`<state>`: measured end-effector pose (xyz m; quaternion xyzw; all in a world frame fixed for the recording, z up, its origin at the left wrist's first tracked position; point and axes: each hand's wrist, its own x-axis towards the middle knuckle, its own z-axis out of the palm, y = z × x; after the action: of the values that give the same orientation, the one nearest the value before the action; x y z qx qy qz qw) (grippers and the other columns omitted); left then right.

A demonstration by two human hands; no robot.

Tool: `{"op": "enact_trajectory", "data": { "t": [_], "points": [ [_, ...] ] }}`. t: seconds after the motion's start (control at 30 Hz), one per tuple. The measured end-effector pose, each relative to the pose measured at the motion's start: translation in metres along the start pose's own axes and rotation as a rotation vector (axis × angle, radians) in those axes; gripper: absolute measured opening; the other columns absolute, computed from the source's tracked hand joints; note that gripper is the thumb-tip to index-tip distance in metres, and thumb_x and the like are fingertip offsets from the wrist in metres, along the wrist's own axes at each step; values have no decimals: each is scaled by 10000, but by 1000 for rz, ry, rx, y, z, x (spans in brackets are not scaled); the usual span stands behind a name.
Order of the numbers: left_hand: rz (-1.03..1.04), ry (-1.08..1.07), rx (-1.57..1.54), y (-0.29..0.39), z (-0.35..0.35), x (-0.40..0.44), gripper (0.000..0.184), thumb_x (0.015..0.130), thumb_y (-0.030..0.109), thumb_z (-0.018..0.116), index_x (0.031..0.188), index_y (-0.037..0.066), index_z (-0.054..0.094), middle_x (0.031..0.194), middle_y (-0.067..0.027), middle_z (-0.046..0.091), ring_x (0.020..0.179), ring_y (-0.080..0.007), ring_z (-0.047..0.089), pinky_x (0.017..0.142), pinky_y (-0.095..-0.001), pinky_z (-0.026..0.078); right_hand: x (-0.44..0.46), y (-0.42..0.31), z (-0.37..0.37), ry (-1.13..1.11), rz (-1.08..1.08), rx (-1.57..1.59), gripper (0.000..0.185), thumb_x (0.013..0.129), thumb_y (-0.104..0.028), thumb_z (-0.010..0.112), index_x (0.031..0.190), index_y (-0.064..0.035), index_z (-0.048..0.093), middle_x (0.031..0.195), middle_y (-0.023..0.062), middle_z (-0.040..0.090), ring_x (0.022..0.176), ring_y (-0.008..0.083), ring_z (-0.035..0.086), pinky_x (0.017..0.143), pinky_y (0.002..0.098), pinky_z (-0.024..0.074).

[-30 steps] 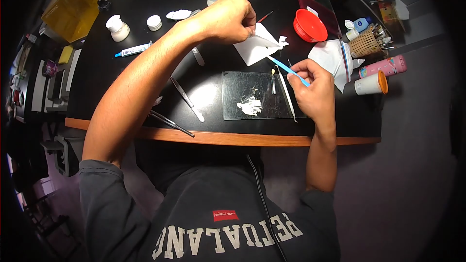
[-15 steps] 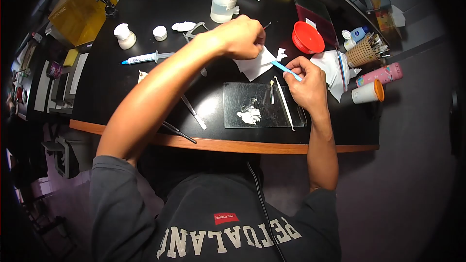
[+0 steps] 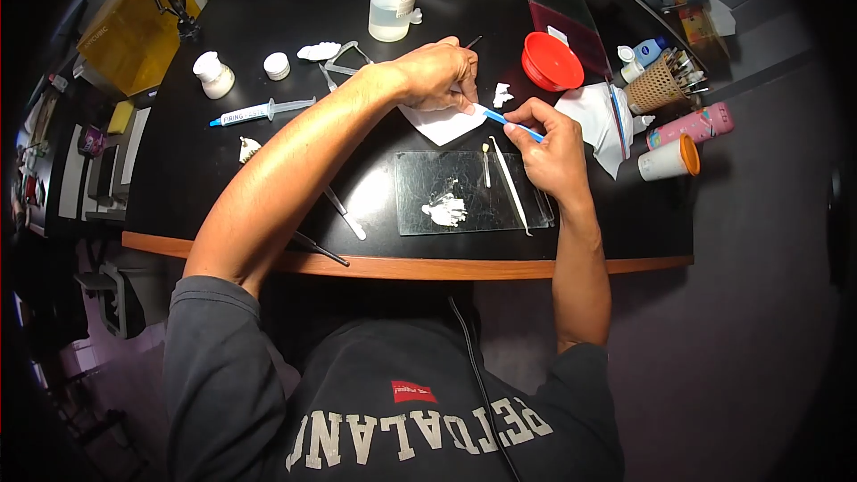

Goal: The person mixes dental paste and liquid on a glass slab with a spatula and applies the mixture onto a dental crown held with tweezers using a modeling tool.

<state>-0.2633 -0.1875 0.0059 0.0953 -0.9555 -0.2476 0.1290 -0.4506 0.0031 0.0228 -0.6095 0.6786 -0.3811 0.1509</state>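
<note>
Head view: my right hand (image 3: 555, 150) pinches the blue tool (image 3: 494, 116); left hand (image 3: 436, 76), I can't tell. Overpressing could tear the paper (image 3: 442, 129).

Slab (image 3: 415, 174) at the desk's (image 3: 625, 228) front, sheet (image 3: 442, 132) behind it, vessels to both sides.
A smear (image 3: 445, 211) lies on the slab's left half, a slim tool (image 3: 511, 186) along its right side; the left hand (image 3: 442, 78) is over the sheet, and a stick (image 3: 496, 117) runs leftward from the right hand (image 3: 553, 153); right of them lie the bowl (image 3: 552, 64) and, farther right, the brush basket (image 3: 652, 87), with a cup (image 3: 662, 163) before it; left lies a syringe (image 3: 246, 114), a jar (image 3: 216, 78) behind it; a bottle (image 3: 391, 7) stands behind the hands.
</note>
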Motion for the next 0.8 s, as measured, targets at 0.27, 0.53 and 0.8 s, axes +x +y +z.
{"op": "enact_trajectory", "data": {
  "t": [0.27, 0.53, 0.8],
  "points": [
    [1, -48, -117, 2, 17, 14, 163, 871, 201, 901, 1025, 146, 891, 971, -45, 716, 1007, -247, 686, 1071, -402, 471, -11, 15, -17, 15, 83, 14, 88, 895, -45, 810, 980, -29, 795, 717, 58, 697, 660, 105, 599, 620, 313, 459],
    [-122, -39, -104, 1, 7, 1, 184, 879, 162, 887, 1050, 95, 875, 1054, -100, 759, 1089, -303, 728, 929, -423, 582, -74, 37, -73, 346, 226, 94, 79, 931, -3, 788, 990, 36, 753, 832, 45, 733, 759, 102, 658, 729, 274, 528],
    [-109, 27, -87, -2, 4, -7, 157, 944, 136, 834, 1077, 59, 863, 1070, -131, 749, 1091, -310, 726, 965, -417, 599, -119, 33, -54, 429, 255, -412, 106, 919, -100, 813, 992, -44, 761, 817, 95, 733, 751, 250, 666, 745, 387, 541]
  ]
}}
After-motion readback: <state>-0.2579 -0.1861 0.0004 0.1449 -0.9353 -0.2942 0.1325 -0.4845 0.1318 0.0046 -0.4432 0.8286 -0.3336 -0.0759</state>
